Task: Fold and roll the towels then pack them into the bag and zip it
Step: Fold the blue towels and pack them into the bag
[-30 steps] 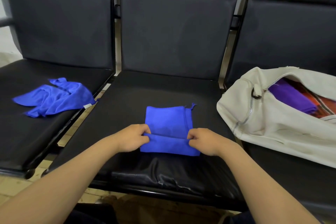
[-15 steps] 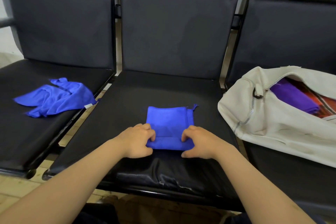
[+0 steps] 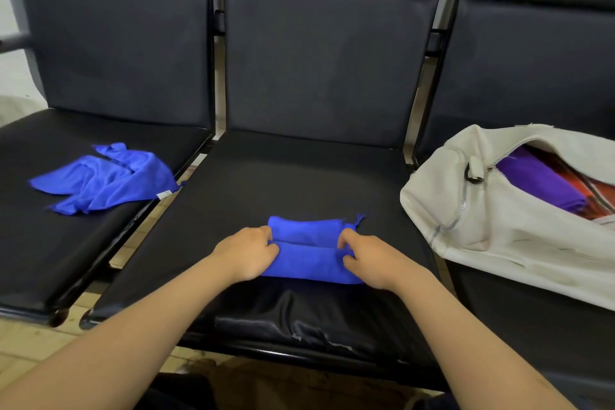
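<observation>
A folded blue towel (image 3: pixel 309 251) lies on the middle seat, its near part rolled into a thick tube and a short flat strip left beyond it. My left hand (image 3: pixel 248 251) grips the roll's left end and my right hand (image 3: pixel 367 258) grips its right end, fingers curled over the cloth. A second blue towel (image 3: pixel 106 176) lies crumpled on the left seat. On the right seat sits a cream bag (image 3: pixel 499 226), its zip open, with a purple towel (image 3: pixel 539 183) and an orange-red one (image 3: pixel 595 190) inside.
Three black padded seats stand in a row with upright backrests behind. Gaps between the seats show a tiled floor. The middle seat's (image 3: pixel 299 176) front edge is worn and wrinkled just below my hands.
The roll has grown and moved away from me, so less flat towel shows beyond it. Both hands moved forward with it and keep their grip on its ends.
</observation>
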The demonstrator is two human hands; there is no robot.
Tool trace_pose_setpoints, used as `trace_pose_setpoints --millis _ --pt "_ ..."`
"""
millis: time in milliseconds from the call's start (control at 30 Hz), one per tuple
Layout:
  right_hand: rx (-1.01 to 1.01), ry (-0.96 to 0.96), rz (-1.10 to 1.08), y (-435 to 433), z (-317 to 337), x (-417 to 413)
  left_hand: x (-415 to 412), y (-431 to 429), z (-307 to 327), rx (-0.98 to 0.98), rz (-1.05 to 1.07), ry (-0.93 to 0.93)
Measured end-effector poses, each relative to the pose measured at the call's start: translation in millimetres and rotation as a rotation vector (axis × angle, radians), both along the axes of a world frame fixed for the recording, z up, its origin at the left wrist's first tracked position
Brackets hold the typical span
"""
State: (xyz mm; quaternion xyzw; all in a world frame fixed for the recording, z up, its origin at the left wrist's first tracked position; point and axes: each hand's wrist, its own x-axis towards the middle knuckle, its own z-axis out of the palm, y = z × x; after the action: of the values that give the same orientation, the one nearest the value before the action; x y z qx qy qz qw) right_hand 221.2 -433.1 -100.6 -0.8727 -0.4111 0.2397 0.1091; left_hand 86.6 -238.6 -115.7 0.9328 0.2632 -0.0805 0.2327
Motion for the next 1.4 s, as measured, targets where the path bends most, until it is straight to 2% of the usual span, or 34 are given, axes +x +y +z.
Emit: trace_pose_setpoints --millis 133,200,267,333,400,500,567,700,800,900,1000,1067,1133,1233,1333,1400 --pt "0.017 -0.132 -0.057 3.1 -9.7 -4.3 1.1 -8.2 -9.2 0.123 0.062 0.018" --pt "0.027 -0.261 -0.067 4.4 -11.7 -5.5 0.3 -8.0 -14.7 0.226 0.045 -0.082" --pt "0.089 -0.325 0.020 5.4 -10.9 -4.2 1.2 -2.8 -17.9 0.282 -0.116 -0.217" --pt "0.136 -0.207 0.115 3.7 -8.1 -3.3 0.3 3.4 -15.6 0.187 -0.318 -0.197" --pt "0.064 -0.102 0.162 1.6 -6.2 -3.2 -2.2 10.5 -11.6 -0.003 -0.369 -0.092" --pt "-0.038 -0.141 0.141 1.6 -8.5 -3.4 -2.8 17.9 -11.2 0.011 -0.401 -0.034" --pt "-0.004 -0.108 0.072 2.6 -7.2 -2.7 -2.1 16.3 -11.1 0.023 -0.354 -0.058" --pt "0.041 0.056 -0.016 3.2 -1.8 -0.9 -0.1 10.4 -7.1 -0.119 -0.158 -0.125" --pt "0.018 0.047 -0.058 2.9 -6.4 1.6 2.1 10.1 -10.4 -0.134 -0.076 -0.130" --pt "-0.043 -0.112 -0.105 5.2 -12.4 -1.2 4.3 3.5 -21.3 -0.054 0.046 -0.156" --pt "0.032 -0.459 -0.063 8.0 -15.2 -6.4 6.0 -4.2 -27.9 0.052 0.184 -0.215" --pt "0.118 -0.529 0.059 8.7 -14.5 -7.5 7.6 -8.0 -28.3 0.194 0.079 -0.296" --pt "0.127 -0.411 0.133 7.2 -13.0 -7.1 8.8 -8.1 -27.1 0.345 -0.175 -0.316" --pt "0.025 -0.254 0.154 4.0 -12.8 -3.5 6.2 -2.1 -20.6 0.246 -0.363 -0.196" --pt "0.022 -0.311 0.161 4.6 -14.2 -2.0 2.3 7.1 -19.0 0.212 -0.397 -0.071" --pt "0.041 -0.327 0.139 6.3 -11.4 -3.6 0.5 10.2 -20.1 0.159 -0.345 -0.110"
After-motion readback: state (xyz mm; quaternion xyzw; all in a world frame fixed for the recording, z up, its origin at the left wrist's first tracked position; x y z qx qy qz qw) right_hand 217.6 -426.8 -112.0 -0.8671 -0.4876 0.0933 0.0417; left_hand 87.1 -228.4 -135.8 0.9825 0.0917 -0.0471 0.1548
